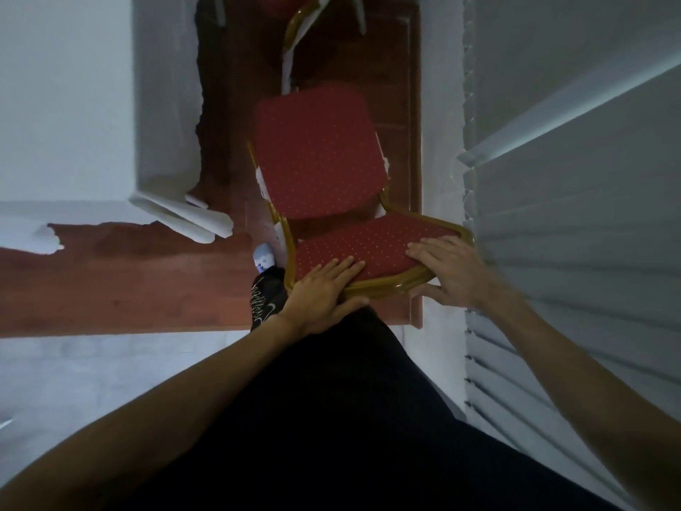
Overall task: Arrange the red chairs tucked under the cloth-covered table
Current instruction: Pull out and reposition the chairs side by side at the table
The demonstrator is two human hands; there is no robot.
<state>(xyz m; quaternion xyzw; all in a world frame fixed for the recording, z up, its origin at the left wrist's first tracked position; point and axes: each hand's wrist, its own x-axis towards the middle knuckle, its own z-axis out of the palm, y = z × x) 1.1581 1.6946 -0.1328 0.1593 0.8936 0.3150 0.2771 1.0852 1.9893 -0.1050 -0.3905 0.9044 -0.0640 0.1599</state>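
Observation:
A red chair (317,156) with a gold frame and a dotted cushion stands just below me on the reddish wood floor. Both hands hold the top of its backrest. My left hand (324,293) lies with its fingers over the red padding and its thumb under the gold rim. My right hand (449,271) grips the right end of the same backrest in the same way. A second red chair (291,1) shows only partly at the top edge. The white cloth-covered table (66,105) fills the left side, its skirt hanging to the floor.
A white pleated cloth or curtain (575,215) runs down the right side, close to the chair. Folded white cloth (184,215) lies on the floor at the table's corner. My dark shoe (265,300) stands left of the chair. The floor strip between the cloths is narrow.

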